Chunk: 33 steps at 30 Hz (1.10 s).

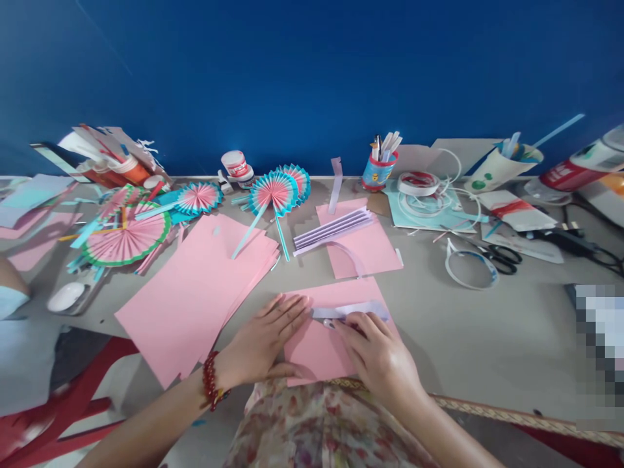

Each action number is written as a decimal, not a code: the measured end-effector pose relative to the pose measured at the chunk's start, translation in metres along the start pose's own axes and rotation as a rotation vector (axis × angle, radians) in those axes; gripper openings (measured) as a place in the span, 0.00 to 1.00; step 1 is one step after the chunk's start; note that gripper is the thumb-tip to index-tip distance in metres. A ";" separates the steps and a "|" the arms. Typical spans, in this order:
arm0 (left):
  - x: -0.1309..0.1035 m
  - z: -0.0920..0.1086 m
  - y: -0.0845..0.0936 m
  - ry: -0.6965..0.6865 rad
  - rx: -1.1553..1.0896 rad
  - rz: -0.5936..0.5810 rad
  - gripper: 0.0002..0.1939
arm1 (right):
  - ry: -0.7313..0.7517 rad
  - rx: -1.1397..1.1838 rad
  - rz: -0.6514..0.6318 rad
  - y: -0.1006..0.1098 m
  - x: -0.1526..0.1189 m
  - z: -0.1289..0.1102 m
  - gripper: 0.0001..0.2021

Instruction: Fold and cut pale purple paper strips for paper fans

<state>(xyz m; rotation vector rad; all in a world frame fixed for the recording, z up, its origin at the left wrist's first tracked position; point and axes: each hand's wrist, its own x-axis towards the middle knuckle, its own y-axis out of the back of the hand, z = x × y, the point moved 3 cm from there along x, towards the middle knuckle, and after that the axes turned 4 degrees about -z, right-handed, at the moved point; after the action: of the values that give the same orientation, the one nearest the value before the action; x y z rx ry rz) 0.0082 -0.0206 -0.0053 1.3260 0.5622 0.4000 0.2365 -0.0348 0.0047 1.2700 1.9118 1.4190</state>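
Observation:
A pink paper sheet [316, 356] lies in front of me, with a pale lavender paper strip [329, 312] across its upper part. My left hand [268, 338] rests flat on the sheet's left side, fingers extended, the tips by the strip's left end. My right hand [383, 354] is closed just below the strip. From its fingers pokes a small object with a whitish tip [328, 323]; the rest is hidden in the grip. Beyond the hands, a pleated lavender paper [334, 231] lies on another pink sheet [383, 250].
Pink sheets [195, 292] are stacked at left, near paper fans [127, 234]. Pink-and-blue fans [273, 194] and a glue tub [234, 164] stand at the back. Rightward are a pen cup [379, 172], tape ring [470, 270], scissors [504, 259] and a bottle [575, 169].

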 end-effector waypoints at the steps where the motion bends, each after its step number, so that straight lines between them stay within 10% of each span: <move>1: 0.000 0.000 0.000 -0.002 -0.003 0.005 0.51 | -0.006 -0.001 0.011 0.000 0.000 -0.001 0.13; 33: -0.015 -0.006 -0.003 0.048 -0.010 0.017 0.51 | 0.006 -0.013 0.008 -0.010 0.008 -0.010 0.12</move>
<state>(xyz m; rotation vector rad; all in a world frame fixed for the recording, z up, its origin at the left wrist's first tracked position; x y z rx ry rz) -0.0078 -0.0248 -0.0070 1.3156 0.5884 0.4486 0.2209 -0.0339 0.0010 1.2699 1.9011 1.4381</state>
